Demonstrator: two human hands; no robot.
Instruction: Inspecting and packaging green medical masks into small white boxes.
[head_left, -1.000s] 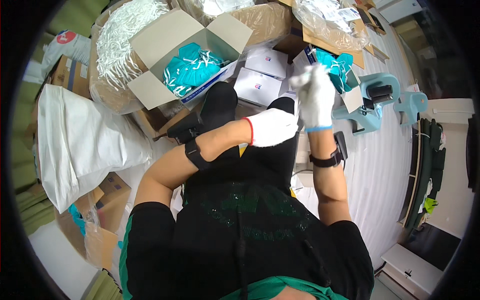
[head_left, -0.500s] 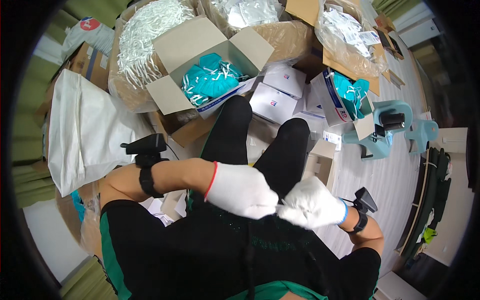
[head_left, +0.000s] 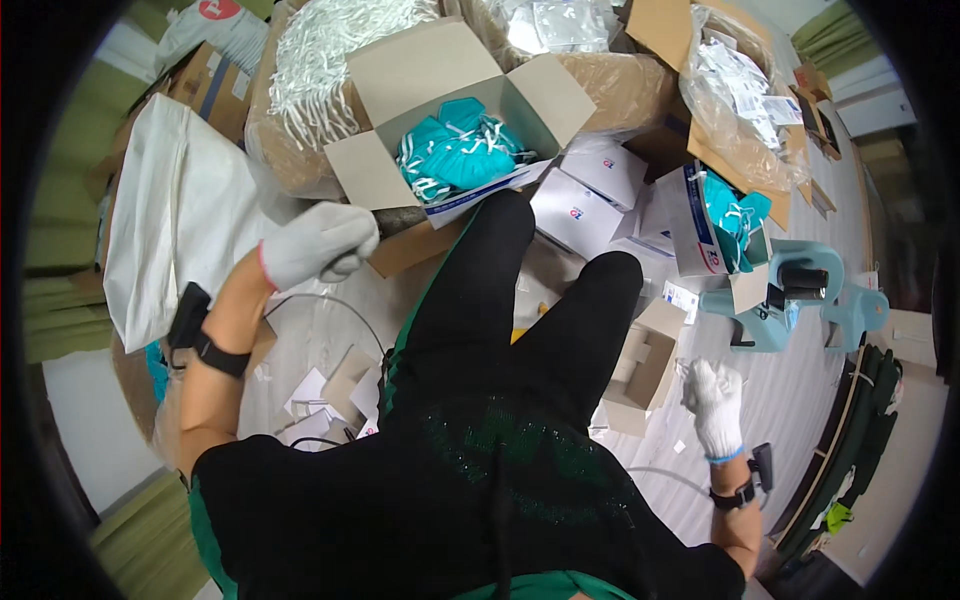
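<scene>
My left hand [head_left: 320, 243], in a white knit glove, is raised at the left beside a white woven sack [head_left: 180, 225] and below the open carton. Its fingers are curled closed, and I cannot make out anything in them. On the right, my right hand [head_left: 714, 405] is a closed fist in a white glove with a blue cuff edge, over the floor next to an open, empty small box [head_left: 650, 360]. Whatever it may hold is hidden. Teal masks [head_left: 465, 150] with white straps fill the open carton [head_left: 425, 60] in front of my knees.
A second carton [head_left: 690, 220] of teal masks stands at the right, near a pale blue stool [head_left: 830, 265]. Closed white boxes [head_left: 575, 212] lie between them. Behind are lined cartons of white straps [head_left: 325, 60] and packets [head_left: 740, 85]. Loose box pieces [head_left: 350, 385] lie left.
My hands were together in front of my torso with something thin between them. They have parted, the left going up and left, the right out to the right. The view has shifted slightly.
</scene>
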